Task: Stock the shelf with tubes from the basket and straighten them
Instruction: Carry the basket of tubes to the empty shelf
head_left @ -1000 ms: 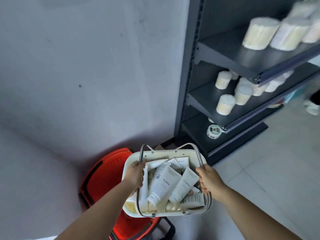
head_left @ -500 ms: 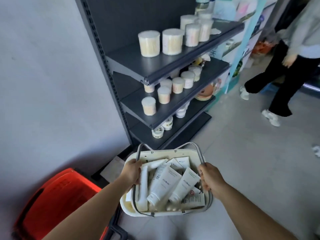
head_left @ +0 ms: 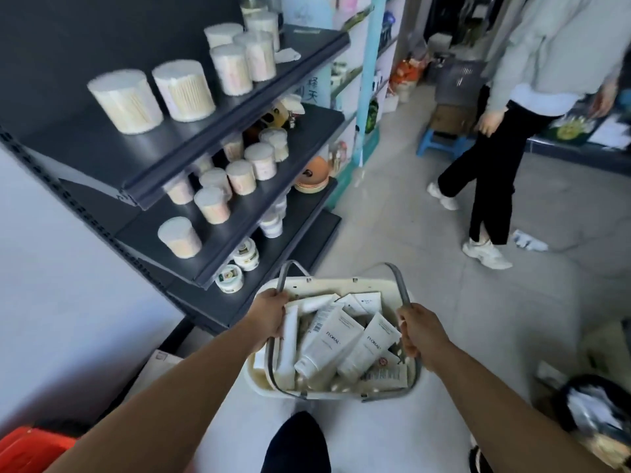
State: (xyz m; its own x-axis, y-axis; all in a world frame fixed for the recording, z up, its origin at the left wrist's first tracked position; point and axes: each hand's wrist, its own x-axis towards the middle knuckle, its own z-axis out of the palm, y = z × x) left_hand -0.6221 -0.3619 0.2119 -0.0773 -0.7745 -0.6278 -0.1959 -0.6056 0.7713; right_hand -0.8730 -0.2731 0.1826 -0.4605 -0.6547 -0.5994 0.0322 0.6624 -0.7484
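I carry a cream plastic basket in front of me, above the floor. It is full of several white tubes lying at mixed angles. My left hand grips the grey handle on the basket's left side. My right hand grips the grey handle on its right side. The dark metal shelf unit stands to the left, its boards holding round tubs of cotton swabs and small jars.
A person in a grey top and black trousers walks across the aisle at the right. A blue stool and more shelving stand behind. A red basket sits at the bottom left, a dark bag at the bottom right.
The view has swung right from the wall to the shelf front and aisle. The red basket has slid to the lower left corner. Both hands keep hold of the basket handles.
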